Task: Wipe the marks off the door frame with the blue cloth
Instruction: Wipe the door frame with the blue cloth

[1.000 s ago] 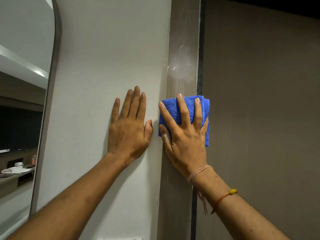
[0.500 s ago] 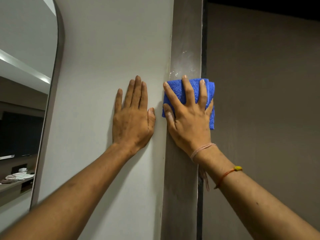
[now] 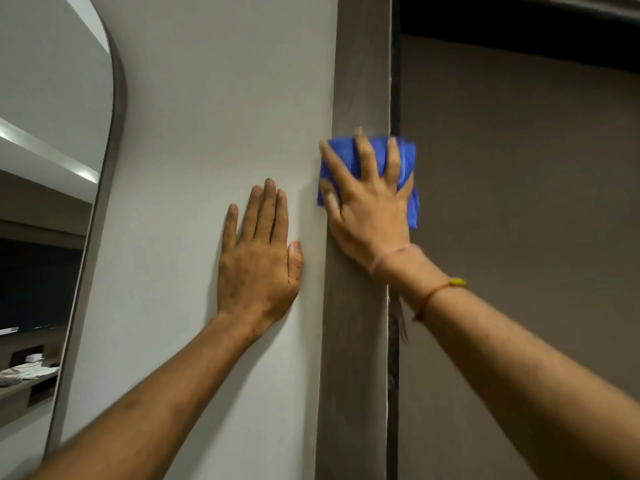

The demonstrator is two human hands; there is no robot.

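A grey-brown door frame point(image 3: 360, 81) runs upright through the middle of the view. My right hand point(image 3: 367, 209) presses a folded blue cloth point(image 3: 341, 157) flat against the frame, fingers spread over it. The cloth hangs past the frame's right edge onto the door. My left hand point(image 3: 258, 258) lies flat and open on the pale wall point(image 3: 214, 98) just left of the frame, lower than the right hand. The frame above the cloth shows no white marks; whatever is under the cloth is hidden.
A brown door point(image 3: 519, 202) fills the right side, with a dark gap above it. An arched mirror point(image 3: 45, 202) with a grey rim hangs on the wall at the left and reflects a room with a shelf.
My right hand has slid the cloth up the frame over the white smudges seen a second ago. My left hand stayed flat on the wall. The camera tilted upward.
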